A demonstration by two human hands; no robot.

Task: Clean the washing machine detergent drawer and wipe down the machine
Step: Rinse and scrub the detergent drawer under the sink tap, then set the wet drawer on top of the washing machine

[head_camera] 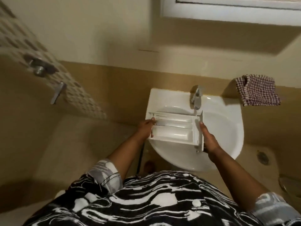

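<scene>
The white detergent drawer (176, 128), with its long compartments facing up, is held level over the white basin (228, 131). My left hand (145, 128) grips its left end, thumb over the rim. Against the drawer's front panel on the right lies my right hand (209, 138), fingers flat along it. The chrome tap (196, 97) stands just behind the drawer, its spout above the drawer's far right corner. The washing machine is out of view.
A checked red-and-white cloth (258, 90) hangs on the wall to the right of the basin. At the left are a tiled wall with a metal valve (39, 67) and a lever handle (57, 92). A floor drain (262, 158) sits lower right.
</scene>
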